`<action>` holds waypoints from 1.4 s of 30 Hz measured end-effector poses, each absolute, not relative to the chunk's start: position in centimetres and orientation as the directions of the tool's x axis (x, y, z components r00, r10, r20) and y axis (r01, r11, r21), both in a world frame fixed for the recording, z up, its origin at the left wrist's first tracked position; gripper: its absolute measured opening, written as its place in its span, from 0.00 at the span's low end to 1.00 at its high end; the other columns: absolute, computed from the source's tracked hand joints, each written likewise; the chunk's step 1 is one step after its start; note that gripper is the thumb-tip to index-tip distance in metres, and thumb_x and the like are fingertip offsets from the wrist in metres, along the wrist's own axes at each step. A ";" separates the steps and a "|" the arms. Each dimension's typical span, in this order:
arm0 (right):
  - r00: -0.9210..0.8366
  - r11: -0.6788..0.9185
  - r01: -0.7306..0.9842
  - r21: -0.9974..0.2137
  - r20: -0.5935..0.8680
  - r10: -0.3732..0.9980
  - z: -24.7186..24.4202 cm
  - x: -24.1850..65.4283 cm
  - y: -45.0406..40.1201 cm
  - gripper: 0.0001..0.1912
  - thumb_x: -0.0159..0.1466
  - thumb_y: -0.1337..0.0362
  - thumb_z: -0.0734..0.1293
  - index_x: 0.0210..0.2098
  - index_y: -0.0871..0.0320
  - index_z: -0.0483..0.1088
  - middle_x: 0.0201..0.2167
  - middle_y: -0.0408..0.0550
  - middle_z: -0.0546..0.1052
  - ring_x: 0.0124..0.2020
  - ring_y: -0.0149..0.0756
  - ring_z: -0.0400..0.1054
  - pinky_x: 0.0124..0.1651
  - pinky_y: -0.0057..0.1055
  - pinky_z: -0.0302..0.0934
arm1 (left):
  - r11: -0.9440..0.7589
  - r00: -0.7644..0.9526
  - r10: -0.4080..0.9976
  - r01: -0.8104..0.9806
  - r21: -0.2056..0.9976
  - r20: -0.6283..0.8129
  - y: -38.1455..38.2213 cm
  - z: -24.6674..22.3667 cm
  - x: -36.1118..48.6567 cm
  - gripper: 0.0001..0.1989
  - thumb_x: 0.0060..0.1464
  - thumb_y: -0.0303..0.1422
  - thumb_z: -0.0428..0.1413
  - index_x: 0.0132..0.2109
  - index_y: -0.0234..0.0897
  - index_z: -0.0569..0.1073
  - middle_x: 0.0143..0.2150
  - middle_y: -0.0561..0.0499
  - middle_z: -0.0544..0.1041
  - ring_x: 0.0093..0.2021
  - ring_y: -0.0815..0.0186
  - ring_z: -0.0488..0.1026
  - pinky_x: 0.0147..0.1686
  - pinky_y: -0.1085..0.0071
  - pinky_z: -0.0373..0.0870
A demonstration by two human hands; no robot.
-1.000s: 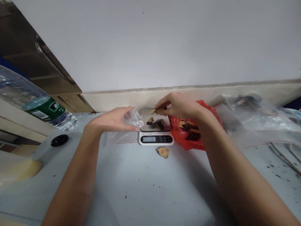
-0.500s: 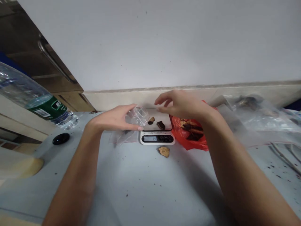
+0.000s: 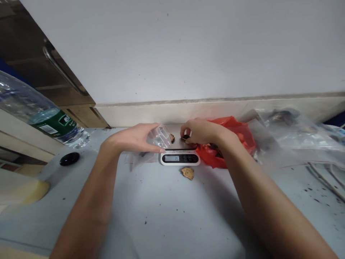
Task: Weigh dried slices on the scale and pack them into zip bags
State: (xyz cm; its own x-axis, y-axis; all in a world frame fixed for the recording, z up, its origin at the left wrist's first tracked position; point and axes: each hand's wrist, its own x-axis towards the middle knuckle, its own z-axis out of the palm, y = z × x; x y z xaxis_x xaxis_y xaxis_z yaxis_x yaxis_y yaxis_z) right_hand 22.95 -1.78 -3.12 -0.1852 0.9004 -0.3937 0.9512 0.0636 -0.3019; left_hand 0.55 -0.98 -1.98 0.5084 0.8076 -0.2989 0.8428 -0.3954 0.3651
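A: Where is the scale?

B: The small white scale with a black button strip (image 3: pixel 180 158) sits on the pale blue-grey bench (image 3: pixel 151 216). Its screen is lit. The digits look like a 1 and a 5.

A: What is the right hand up to?

B: The right hand (image 3: pixel 201 132) is over the scale's plate. Its thumb and fingertips pinch a dark, curled dried piece (image 3: pixel 185 137).

A: And the left hand?

B: The left hand (image 3: pixel 132 138) is at the left side of the scale. Its thumb and fingers make a wide curve, with a clear, crinkly plastic bag (image 3: pixel 161 136) gripped between them.

A: How much is done?

B: Something dark shows by the flat part of the clear bag, left of the scale. Maybe a piece is in there, but I can't tell. A small brown dried piece (image 3: pixel 172 138) is on the plate, right beside the bag.

A: So what is left?

B: A flat tan dried piece (image 3: pixel 188 173) lies in front of the scale, and a crumpled red plastic bag (image 3: pixel 237 131) is to its right. More bits peek out of that one, but I can't count them.
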 end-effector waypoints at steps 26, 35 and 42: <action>-0.247 0.218 0.968 -0.124 -0.620 0.745 -1.2 20.1 -6.3 0.04 0.55 0.66 0.76 0.28 0.60 0.78 0.21 0.46 0.77 0.17 0.32 0.65 0.20 0.30 0.56 | -0.384 0.536 0.756 0.828 0.409 -0.376 -1.1 -1.5 0.4 0.41 0.48 0.56 0.60 0.65 0.42 0.70 0.65 0.44 0.76 0.61 0.49 0.74 0.53 0.65 0.68; -0.315 0.380 0.925 -0.008 -0.575 0.755 -3.8 17.6 -7.0 0.16 0.57 0.78 0.69 0.44 0.65 0.82 0.38 0.61 0.84 0.37 0.49 0.81 0.27 0.31 0.60 | -0.406 0.531 0.762 0.838 0.366 -0.371 -0.9 -1.6 -0.5 0.42 0.49 0.57 0.60 0.67 0.45 0.70 0.64 0.44 0.77 0.60 0.48 0.73 0.57 0.60 0.67; -0.283 0.297 0.952 -0.076 -0.587 0.758 -1.1 19.4 -6.9 0.10 0.55 0.73 0.71 0.38 0.60 0.79 0.31 0.50 0.81 0.21 0.33 0.69 0.20 0.28 0.51 | -0.351 0.463 0.784 0.880 0.321 -0.413 -1.4 -0.9 -0.1 0.45 0.47 0.58 0.61 0.69 0.44 0.67 0.66 0.44 0.75 0.61 0.47 0.73 0.56 0.63 0.68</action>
